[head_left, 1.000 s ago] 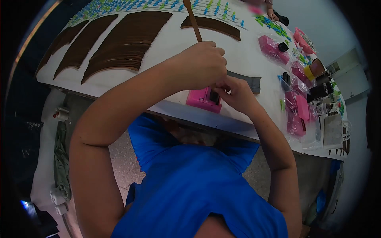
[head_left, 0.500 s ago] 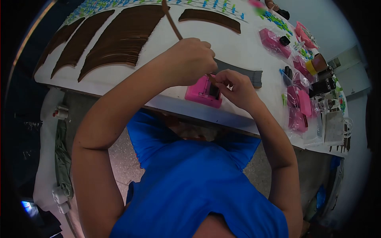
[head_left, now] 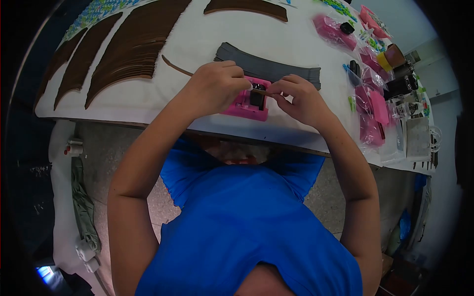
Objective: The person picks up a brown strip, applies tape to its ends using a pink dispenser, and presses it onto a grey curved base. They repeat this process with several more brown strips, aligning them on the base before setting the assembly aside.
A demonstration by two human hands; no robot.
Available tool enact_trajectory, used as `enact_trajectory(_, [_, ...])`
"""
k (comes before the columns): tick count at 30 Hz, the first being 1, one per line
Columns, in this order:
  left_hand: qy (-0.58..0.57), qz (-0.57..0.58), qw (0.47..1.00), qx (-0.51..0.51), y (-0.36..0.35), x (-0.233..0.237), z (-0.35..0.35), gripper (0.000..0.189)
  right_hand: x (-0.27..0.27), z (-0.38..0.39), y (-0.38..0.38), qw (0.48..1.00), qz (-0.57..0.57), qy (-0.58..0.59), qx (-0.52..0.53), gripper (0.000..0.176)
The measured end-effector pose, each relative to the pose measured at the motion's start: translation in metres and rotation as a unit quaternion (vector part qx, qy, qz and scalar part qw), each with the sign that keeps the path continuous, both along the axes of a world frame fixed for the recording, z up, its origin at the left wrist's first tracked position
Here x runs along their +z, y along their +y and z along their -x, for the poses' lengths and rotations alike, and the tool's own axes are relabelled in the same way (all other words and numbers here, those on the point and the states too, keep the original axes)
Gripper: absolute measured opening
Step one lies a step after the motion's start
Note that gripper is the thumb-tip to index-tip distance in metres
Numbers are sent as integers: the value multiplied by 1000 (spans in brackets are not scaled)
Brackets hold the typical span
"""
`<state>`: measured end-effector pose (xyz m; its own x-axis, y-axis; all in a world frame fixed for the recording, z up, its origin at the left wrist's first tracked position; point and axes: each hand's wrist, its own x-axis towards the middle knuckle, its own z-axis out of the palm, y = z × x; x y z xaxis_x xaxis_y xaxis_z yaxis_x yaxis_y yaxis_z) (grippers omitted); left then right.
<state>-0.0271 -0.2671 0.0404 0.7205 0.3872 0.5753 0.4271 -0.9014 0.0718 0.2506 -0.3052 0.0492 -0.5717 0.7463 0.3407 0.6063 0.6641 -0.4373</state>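
A thin, curved brown strip [head_left: 176, 67] runs through both hands, its long free end sticking out to the left of my left hand [head_left: 216, 85]. My left hand is closed around it. My right hand [head_left: 299, 100] pinches its other end between thumb and fingertips. The short stretch between the hands crosses over a pink block-like device [head_left: 254, 114] with a black part [head_left: 256, 100] in its middle, near the table's front edge. Right behind the device lies a fanned row of grey strips [head_left: 269, 64].
Large fanned rows of brown strips [head_left: 131, 54] cover the left of the table [head_left: 197, 37]. Another brown row [head_left: 247, 7] lies at the back. Pink items in clear bags [head_left: 368, 111], a brown-and-yellow roll [head_left: 390, 58] and a pink basket [head_left: 374, 22] crowd the right side.
My left hand has come down and to the left, and the strip has swung from steep to lower, pointing left. The strip now lies across the device between both hands.
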Motion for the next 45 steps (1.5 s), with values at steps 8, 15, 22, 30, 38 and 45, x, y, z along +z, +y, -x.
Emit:
enact_trajectory(8, [11, 14, 1000, -2, -1, 1, -1, 18, -4, -2, -1, 1000, -4, 13, -4, 22])
enact_trajectory(15, [8, 10, 1000, -5, -1, 0, -3, 16, -2, -7, -5, 1000, 11, 10, -12, 19])
enact_trajectory(22, [6, 18, 1000, -6, 1, -5, -3, 19, 3, -55, -25, 999, -1, -4, -33, 17])
enact_trajectory(30, [-1, 14, 1000, -24, 4, -6, -8, 20, 12, -141, -63, 979, 55, -77, -179, 19])
enact_trajectory(38, [20, 25, 999, -33, 3, 1, -14, 20, 9, -156, -69, 981, 13, -87, -173, 19])
enact_trajectory(45, [33, 14, 999, -34, 5, 4, -15, 19, 12, -158, -69, 979, -7, -99, -177, 18])
